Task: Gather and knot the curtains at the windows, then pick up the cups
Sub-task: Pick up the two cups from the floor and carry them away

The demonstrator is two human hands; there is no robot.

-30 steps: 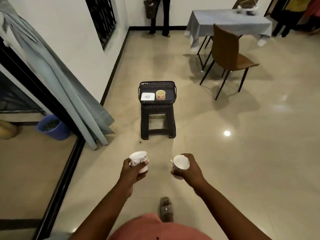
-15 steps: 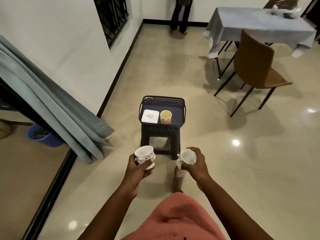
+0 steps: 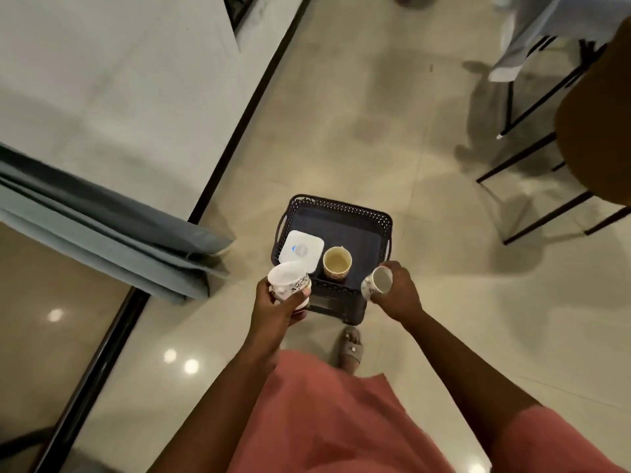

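Note:
My left hand (image 3: 278, 307) grips a white cup with a dark pattern (image 3: 288, 279), held upright just before the front left corner of a dark perforated tray (image 3: 341, 208). My right hand (image 3: 399, 291) grips a second white patterned cup (image 3: 377, 283), tilted to the left, at the tray's front right corner. The tray sits on a dark plastic stool (image 3: 341, 307). Inside it stand a cream cup with a red pattern (image 3: 337, 262) and a white square lid or box (image 3: 301, 250). A grey-blue curtain (image 3: 109, 230) hangs bunched at the left, its hem on the floor.
A white wall with a black skirting (image 3: 246, 107) runs along the left. A brown chair (image 3: 594, 131) on thin black legs and a cloth-covered table (image 3: 532, 32) stand at the upper right. My sandalled foot (image 3: 351, 349) is just behind the stool. A glass door frame (image 3: 99, 356) lies lower left.
I have walked up to the stool; the tray now lies right under my hands. Both cups stay in my grip, the right one tilting further to the left.

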